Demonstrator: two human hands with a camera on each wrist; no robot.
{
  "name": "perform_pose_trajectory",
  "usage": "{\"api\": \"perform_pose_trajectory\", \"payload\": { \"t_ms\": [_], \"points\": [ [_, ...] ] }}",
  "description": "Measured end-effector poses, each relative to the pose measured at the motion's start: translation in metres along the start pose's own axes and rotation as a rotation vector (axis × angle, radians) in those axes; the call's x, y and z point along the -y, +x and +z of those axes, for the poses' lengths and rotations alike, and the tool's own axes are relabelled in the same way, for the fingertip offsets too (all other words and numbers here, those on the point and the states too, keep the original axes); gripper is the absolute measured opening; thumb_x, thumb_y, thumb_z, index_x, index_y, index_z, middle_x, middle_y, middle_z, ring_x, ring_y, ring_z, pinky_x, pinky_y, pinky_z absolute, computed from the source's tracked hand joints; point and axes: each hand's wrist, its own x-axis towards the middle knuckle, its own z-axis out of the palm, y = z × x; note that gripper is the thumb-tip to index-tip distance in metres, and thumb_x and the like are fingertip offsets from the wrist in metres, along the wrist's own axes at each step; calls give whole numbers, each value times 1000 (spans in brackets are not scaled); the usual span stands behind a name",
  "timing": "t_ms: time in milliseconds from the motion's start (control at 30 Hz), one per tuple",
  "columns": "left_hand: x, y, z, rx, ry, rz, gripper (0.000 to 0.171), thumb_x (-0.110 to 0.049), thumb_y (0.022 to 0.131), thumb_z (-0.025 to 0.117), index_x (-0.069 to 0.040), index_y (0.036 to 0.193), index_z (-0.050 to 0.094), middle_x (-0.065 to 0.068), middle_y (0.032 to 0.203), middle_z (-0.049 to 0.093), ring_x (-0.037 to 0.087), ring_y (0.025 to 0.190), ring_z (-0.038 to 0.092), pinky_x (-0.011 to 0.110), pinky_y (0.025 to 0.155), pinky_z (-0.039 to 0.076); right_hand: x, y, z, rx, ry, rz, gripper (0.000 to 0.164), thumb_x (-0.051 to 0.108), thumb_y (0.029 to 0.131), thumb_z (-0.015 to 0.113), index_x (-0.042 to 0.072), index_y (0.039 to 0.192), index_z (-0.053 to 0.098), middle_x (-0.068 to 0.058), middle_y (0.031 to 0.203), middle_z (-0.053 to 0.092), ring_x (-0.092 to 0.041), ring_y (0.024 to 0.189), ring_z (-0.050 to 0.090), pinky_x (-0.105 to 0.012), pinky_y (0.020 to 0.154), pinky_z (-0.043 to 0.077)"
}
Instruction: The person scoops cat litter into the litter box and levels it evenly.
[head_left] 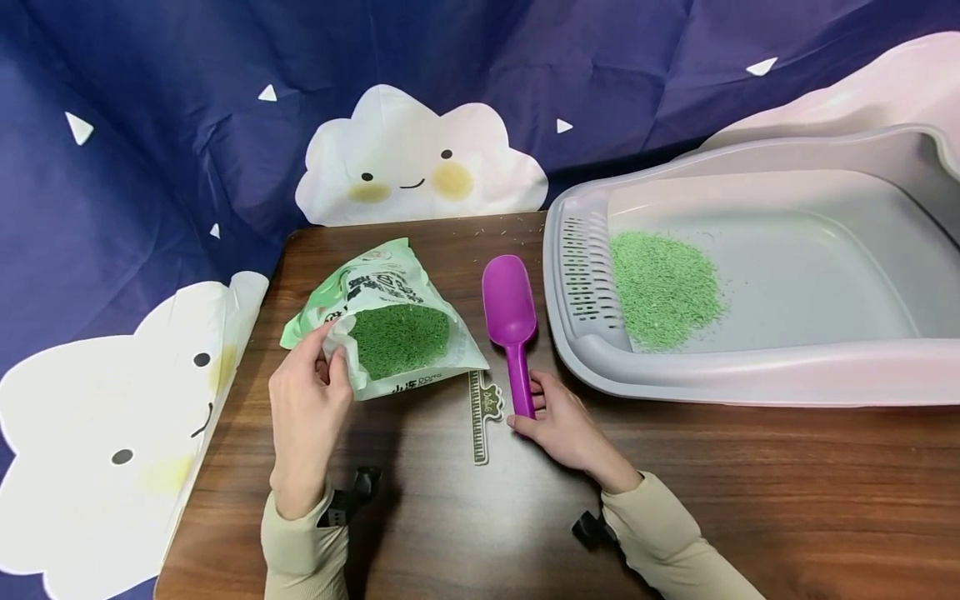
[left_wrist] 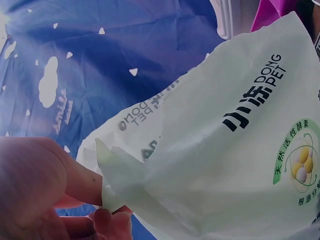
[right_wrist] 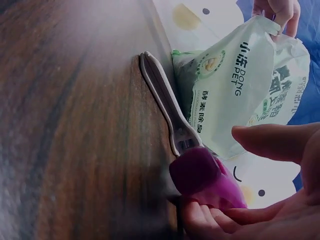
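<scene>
A pale green-and-white bag [head_left: 382, 279] with its mouth open shows green litter pellets [head_left: 401, 340] inside. My left hand [head_left: 309, 400] pinches the left edge of the bag's mouth between thumb and fingers; the left wrist view shows the plastic [left_wrist: 200, 170] bunched at the fingertips. To the right of the bag lies a purple scoop [head_left: 510, 300], its handle towards me. My right hand [head_left: 562, 421] is at the handle's end. In the right wrist view, its fingers touch the handle [right_wrist: 197, 172] from one side while the thumb [right_wrist: 270, 142] stands apart from it.
A grey litter box [head_left: 810, 308] stands at the right, with a heap of green pellets [head_left: 663, 287] by its slotted end. A ruler-like flat piece [head_left: 480, 425] lies between the bag and the scoop handle. Behind the brown table [head_left: 450, 525] hangs a blue cloud-print cloth [head_left: 600, 50].
</scene>
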Motion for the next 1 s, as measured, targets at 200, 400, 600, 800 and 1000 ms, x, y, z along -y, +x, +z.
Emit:
{"api": "perform_pose_trajectory", "payload": {
  "t_ms": [200, 400, 600, 800, 1000],
  "points": [
    [0, -1, -1, 22, 16, -2, 28, 4, 84, 59, -1, 109, 69, 9, 63, 51, 16, 57, 42, 20, 54, 29, 4, -7, 0, -4, -95, -52, 72, 18, 80, 76, -6, 139, 42, -19, 125, 57, -29, 108, 62, -44, 94, 51],
    [-1, -4, -3, 40, 25, 21, 25, 4, 83, 60, 1, 107, 68, 9, 65, 54, 17, 57, 46, 20, 55, 31, 13, -13, -3, -34, -203, -117, 74, 23, 80, 76, -5, 139, 43, -18, 127, 55, -30, 112, 58, -47, 96, 48],
    [0, -8, -6, 48, 34, 72, 26, 4, 82, 60, 0, 106, 68, 8, 68, 56, 15, 57, 47, 24, 55, 33, 27, -11, -9, -104, -229, -224, 75, 20, 80, 77, -4, 141, 41, -20, 127, 52, -33, 110, 57, -46, 95, 49],
    [-1, -11, -10, 51, 49, 119, 32, 3, 82, 60, -4, 112, 68, 4, 64, 49, 12, 55, 41, 29, 51, 34, 47, 1, -10, -163, -167, -337, 60, 14, 82, 75, 1, 135, 50, -13, 114, 55, -24, 95, 60, -38, 85, 53],
    [-2, -14, -10, 52, 53, 157, 37, 3, 81, 60, -5, 116, 68, 2, 64, 48, 10, 53, 40, 31, 49, 35, 68, 16, -7, -182, -149, -396, 51, 13, 85, 71, 1, 132, 53, -13, 111, 56, -23, 93, 61, -31, 84, 54]
  ]
}}
